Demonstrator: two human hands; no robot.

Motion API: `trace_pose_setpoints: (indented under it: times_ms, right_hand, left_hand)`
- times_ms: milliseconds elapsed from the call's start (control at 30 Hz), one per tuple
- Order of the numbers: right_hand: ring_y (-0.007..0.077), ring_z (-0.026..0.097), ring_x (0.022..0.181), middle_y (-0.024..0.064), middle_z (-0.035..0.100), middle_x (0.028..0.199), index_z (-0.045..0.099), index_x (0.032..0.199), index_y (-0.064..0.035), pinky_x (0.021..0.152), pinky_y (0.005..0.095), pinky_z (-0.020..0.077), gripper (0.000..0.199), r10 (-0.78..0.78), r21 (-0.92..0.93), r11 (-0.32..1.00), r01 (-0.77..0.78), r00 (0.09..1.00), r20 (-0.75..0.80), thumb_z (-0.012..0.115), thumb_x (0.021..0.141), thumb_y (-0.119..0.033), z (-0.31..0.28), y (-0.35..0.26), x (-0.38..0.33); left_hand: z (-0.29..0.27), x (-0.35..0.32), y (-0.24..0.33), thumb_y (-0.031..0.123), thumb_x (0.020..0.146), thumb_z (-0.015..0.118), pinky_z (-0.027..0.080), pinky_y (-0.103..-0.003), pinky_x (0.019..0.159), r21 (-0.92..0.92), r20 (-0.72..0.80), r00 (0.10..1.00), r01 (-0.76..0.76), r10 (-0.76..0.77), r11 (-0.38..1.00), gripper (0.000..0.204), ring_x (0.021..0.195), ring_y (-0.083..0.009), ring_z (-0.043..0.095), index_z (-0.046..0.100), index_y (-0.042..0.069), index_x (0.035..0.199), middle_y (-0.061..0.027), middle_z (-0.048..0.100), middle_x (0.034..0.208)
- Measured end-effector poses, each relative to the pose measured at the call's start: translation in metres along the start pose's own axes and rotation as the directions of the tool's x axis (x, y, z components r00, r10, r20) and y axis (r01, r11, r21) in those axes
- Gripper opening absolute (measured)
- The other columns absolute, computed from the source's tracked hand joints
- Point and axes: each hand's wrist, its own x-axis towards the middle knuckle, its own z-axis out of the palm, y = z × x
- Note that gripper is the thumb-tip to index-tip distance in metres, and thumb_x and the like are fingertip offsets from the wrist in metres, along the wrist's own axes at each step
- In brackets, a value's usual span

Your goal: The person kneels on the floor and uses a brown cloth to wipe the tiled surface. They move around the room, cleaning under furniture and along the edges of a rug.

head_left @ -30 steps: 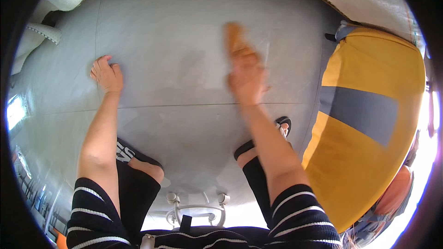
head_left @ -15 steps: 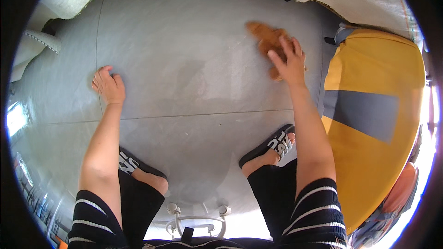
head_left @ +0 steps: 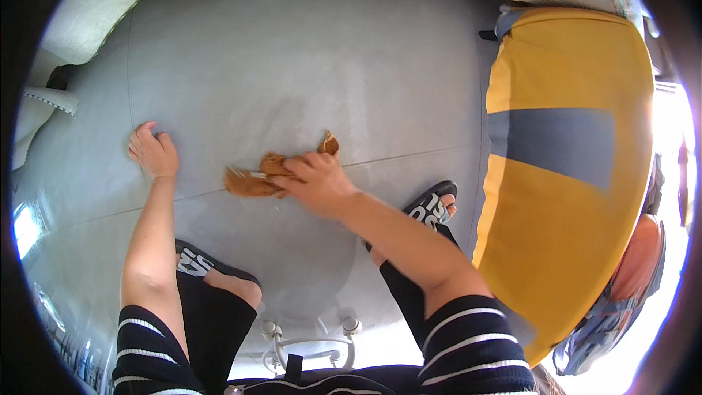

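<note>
My right hand (head_left: 322,181) is closed over a crumpled brown cloth (head_left: 248,182) and presses it to the grey tiled floor (head_left: 270,51), just in front of my feet. Folds of the cloth stick out to the left of the fingers and beyond the knuckles. My left hand (head_left: 153,151) hovers over or touches the floor at the left; its fingers are bent and loosely apart, and nothing shows in it. I cannot tell whether it bears weight.
A big yellow cover with a grey band (head_left: 563,73) stands along the right. Pale draped fabric (head_left: 88,22) hangs at the upper left and along the top. My feet in black slides (head_left: 208,260) are planted apart, with a white wheeled base (head_left: 314,340) behind them.
My right hand has swept the brown cloth from the upper right toward me and to the left, in front of my feet. The left hand has barely moved; the view has shifted slightly.
</note>
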Motion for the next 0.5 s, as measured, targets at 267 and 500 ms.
trace_pose_setpoints:
  times_ms: [267,500]
  right_hand:
    - [0.0377,0.040,0.126,0.0094,0.049,0.139,0.066,0.120,-0.0154,0.107,0.0546,0.0315,0.036,0.608,-0.187,0.762,-0.620,0.785,-0.123,0.068,0.086,-0.029,-0.113,0.144,-0.075]
    - [0.0338,0.035,0.130,0.0067,0.048,0.130,0.067,0.117,-0.0169,0.111,0.0621,0.0205,0.035,0.607,-0.448,0.587,-0.674,0.733,-0.306,0.069,0.085,-0.030,-0.087,0.152,0.014]
  left_hand:
    - [-0.011,0.005,0.006,0.018,0.082,0.058,0.025,-0.050,0.103,0.013,0.027,0.999,-0.021,0.021,1.000,0.028,0.114,-0.0276,0.048,0.056,0.013,0.109,-0.0081,0.055,0.116]
    - [-0.032,0.023,0.138,0.018,0.085,0.062,0.028,-0.052,0.101,-0.422,0.001,0.915,-0.366,0.404,0.830,0.034,0.118,-0.0319,0.047,0.055,0.008,0.117,-0.0145,0.052,0.126]
